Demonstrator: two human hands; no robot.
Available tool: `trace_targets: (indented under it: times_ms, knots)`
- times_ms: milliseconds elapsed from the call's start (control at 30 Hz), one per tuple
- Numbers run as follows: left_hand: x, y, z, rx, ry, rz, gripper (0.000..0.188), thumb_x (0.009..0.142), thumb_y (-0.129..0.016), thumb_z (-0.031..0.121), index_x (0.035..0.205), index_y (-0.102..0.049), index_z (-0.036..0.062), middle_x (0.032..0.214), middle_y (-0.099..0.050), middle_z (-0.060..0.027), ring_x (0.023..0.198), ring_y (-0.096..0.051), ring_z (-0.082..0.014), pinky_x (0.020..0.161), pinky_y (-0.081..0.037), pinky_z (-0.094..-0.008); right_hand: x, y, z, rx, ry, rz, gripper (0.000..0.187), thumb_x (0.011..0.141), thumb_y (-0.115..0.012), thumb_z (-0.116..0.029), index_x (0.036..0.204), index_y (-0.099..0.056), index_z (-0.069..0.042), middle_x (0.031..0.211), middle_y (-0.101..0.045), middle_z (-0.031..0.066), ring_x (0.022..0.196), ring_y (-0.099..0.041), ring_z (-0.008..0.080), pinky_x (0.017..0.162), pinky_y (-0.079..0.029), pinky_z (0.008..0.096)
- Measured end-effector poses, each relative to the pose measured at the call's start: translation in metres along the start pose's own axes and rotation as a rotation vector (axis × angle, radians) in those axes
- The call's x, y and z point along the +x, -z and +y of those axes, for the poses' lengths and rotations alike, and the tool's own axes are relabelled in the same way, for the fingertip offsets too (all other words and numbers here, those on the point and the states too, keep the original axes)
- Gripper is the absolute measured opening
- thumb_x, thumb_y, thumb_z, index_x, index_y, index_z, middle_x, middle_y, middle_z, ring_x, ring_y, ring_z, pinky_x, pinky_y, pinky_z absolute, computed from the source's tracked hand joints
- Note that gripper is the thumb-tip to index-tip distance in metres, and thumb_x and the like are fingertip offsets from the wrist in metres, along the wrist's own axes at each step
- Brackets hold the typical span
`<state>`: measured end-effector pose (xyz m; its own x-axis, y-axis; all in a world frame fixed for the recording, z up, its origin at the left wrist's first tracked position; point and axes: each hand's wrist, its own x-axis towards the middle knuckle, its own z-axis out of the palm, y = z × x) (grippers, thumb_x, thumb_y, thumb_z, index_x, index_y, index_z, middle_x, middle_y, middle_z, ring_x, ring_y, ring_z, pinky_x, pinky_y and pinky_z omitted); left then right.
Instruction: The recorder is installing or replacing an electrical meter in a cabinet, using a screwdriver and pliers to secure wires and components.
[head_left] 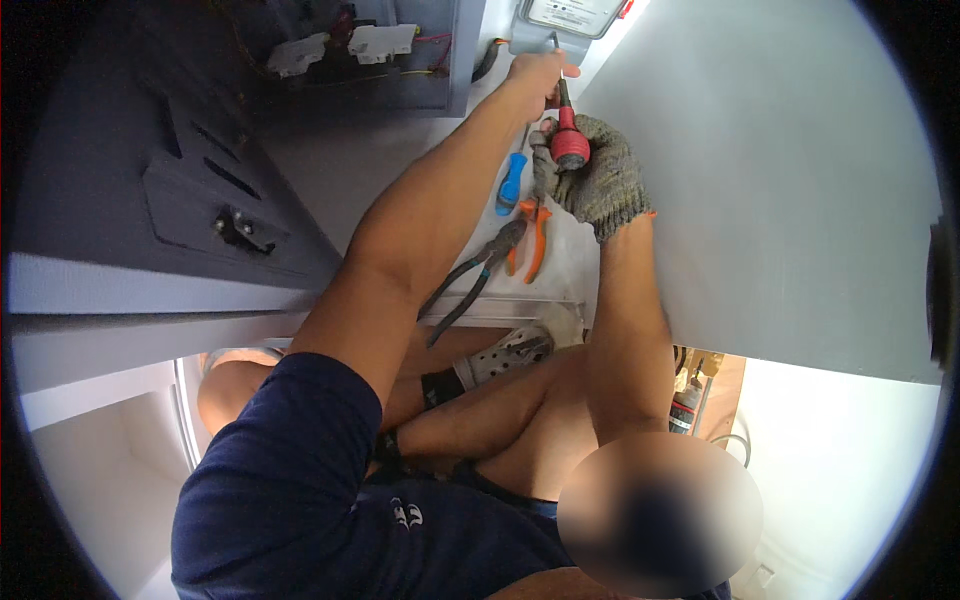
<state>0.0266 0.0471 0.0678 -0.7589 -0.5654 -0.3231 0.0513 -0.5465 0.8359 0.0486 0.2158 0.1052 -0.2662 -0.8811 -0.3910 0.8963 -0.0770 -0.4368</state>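
A screwdriver (570, 145) with a red handle and dark butt points up toward the lower part of a grey meter (570, 15). My right hand (605, 170), in a grey knitted glove, is closed around its handle. My bare left hand (538, 82) is closed at the shaft, just below the meter, with a finger crossing behind it; part of its grip is hidden. Below the hands lie a blue-handled screwdriver (511, 184), orange-handled pliers (535, 240) and dark-handled pliers (480, 270).
An open grey electrical box (460, 60) holds white breakers (383, 43) and wires at upper left. Its dark door (200, 200) stands on the left. A large grey panel (770, 200) rises close on the right. My crossed legs (490, 420) are below the tools.
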Motion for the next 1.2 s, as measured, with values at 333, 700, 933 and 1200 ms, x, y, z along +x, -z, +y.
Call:
trace_targets:
  times_ms: [333, 700, 933, 1200]
  knots:
    - [-0.008, 0.009, -0.001, 0.136, -0.005, 0.025, 0.028, 0.087, -0.069, 0.034, 0.081, -0.071, 0.0069, 0.069, -0.050, -0.0004, 0.059, -0.047, -0.0154, 0.050, -0.039, -0.0347, 0.004, -0.009, 0.005, 0.066, -0.060, 0.161, 0.028, 0.089, -0.062, -0.019, 0.104, -0.051, 0.002, 0.088, -0.057, 0.0166, 0.074, -0.059, 0.0289, 0.065, -0.057, 0.0432]
    - [-0.013, 0.009, 0.003, 0.358, -0.008, -0.024, 0.031, 0.090, -0.063, 0.037, 0.089, -0.072, 0.0079, 0.064, -0.044, 0.0036, 0.053, -0.039, -0.0106, 0.047, -0.039, -0.0330, 0.014, 0.005, 0.002, 0.055, -0.050, 0.196, 0.021, 0.093, -0.053, -0.018, 0.106, -0.053, -0.003, 0.088, -0.058, 0.0121, 0.076, -0.060, 0.0294, 0.058, -0.058, 0.0397]
    - [-0.016, 0.012, -0.001, 0.450, -0.059, -0.039, 0.035, 0.093, -0.058, 0.039, 0.089, -0.072, 0.0074, 0.062, -0.044, 0.0022, 0.048, -0.037, -0.0130, 0.045, -0.036, -0.0329, 0.014, -0.009, 0.011, -0.291, 0.186, 0.349, 0.023, 0.092, -0.054, -0.019, 0.106, -0.052, -0.001, 0.094, -0.058, 0.0151, 0.083, -0.060, 0.0308, 0.067, -0.058, 0.0427]
    - [-0.028, 0.013, 0.005, 0.223, 0.045, -0.154, 0.036, 0.092, -0.061, 0.039, 0.086, -0.072, 0.0049, 0.068, -0.049, 0.0015, 0.050, -0.042, -0.0104, 0.043, -0.037, -0.0285, 0.016, 0.007, 0.001, -0.065, 0.114, 0.074, 0.026, 0.092, -0.055, -0.019, 0.112, -0.052, -0.002, 0.100, -0.057, 0.0191, 0.089, -0.060, 0.0332, 0.075, -0.059, 0.0485]
